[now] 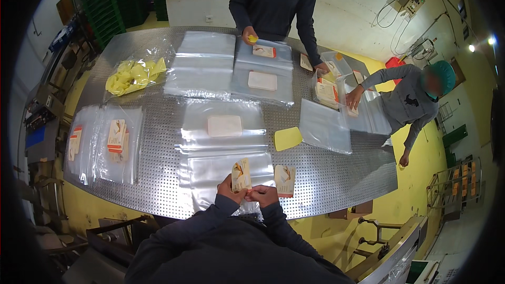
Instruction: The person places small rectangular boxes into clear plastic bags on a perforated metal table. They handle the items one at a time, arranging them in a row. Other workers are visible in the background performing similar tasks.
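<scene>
My left hand (230, 190) grips a printed card (242, 173), cream with an orange-red lower edge, tilted up above the near stack of clear plastic bags (202, 171). At the card's lower right corner my right hand (263, 195) is closed, its fingertips pinching the red edge. A similar printed card (284, 179) lies just right of my hands. Beyond them, a pale blank-faced card (224, 125) rests on another stack of clear bags (194, 121). A plain yellow card (288, 138) lies on the metal table (163, 152) to the right.
Across the table a person (273, 5) holds something yellow; another person (407, 94) works at right. Clear tubs with cards (326, 92) stand between them. At left lie bags with printed cards (117, 135) and a bag of yellow pieces (134, 76). Green crates (102, 0) are stacked behind.
</scene>
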Action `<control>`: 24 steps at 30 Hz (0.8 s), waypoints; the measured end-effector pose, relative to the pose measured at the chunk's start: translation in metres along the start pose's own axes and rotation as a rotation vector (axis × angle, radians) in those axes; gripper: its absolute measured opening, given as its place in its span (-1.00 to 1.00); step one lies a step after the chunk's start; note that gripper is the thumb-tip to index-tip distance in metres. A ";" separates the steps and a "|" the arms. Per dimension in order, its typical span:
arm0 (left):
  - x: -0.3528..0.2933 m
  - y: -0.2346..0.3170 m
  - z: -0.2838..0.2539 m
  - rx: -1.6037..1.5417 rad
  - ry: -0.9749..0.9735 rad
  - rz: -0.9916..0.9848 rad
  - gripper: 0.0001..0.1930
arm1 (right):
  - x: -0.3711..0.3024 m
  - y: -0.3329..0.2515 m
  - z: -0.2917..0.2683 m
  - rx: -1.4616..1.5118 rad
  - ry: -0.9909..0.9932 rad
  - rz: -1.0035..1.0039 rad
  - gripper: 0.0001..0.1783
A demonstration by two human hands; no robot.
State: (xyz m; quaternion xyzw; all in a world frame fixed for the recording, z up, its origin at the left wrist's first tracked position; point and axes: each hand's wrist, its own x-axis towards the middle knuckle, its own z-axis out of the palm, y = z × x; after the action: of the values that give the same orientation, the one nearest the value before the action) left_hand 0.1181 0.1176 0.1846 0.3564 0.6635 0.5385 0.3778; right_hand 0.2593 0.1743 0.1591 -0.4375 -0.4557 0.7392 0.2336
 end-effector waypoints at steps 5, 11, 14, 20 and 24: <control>0.003 0.000 -0.002 0.000 0.012 -0.002 -0.62 | -0.003 -0.005 0.003 0.041 0.004 0.004 -0.80; 0.001 0.007 -0.001 -0.003 0.011 0.034 -0.64 | -0.003 -0.001 0.002 0.014 0.014 -0.003 -0.82; 0.000 0.006 -0.001 0.033 0.000 0.023 -0.65 | 0.001 0.005 0.000 -0.026 0.022 -0.012 -0.84; 0.000 0.007 0.000 0.044 0.015 0.025 -0.43 | 0.003 0.011 -0.001 0.005 0.030 -0.015 -0.85; 0.001 0.006 0.001 -0.058 0.029 0.053 -0.16 | 0.001 0.008 0.000 -0.003 0.029 -0.012 -0.85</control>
State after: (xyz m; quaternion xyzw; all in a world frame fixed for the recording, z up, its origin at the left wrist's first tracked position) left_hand 0.1187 0.1204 0.1903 0.3547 0.6434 0.5725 0.3640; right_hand 0.2589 0.1715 0.1517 -0.4459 -0.4560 0.7306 0.2439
